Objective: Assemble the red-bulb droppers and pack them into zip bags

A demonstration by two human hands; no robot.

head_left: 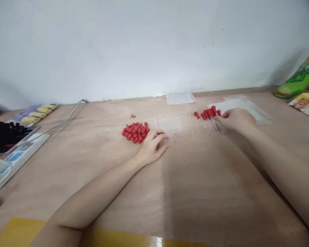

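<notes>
Red-bulbed droppers, head view. They lie in a loose fan on the brown tabletop, right of centre, red ends toward the wall and clear stems toward me; the shared direction probably keeps the bulbs side by side and the stems uncrossed. My right hand is at the right edge of the group, thumb and forefinger close together beside the outermost bulb; I cannot tell whether they grip it or a stem. Farther left, clear tubes without bulbs lie in a row, an arrangement that presumably makes each one easy to pick out. Loose red bulbs are heaped beyond the row's left end, likely so that my left hand can reach them. That hand rests just beside the heap, fingers apart and lightly curled, with nothing visibly held. Translucent plastic bags lie flat behind my right hand, perhaps set back to leave working room.
</notes>
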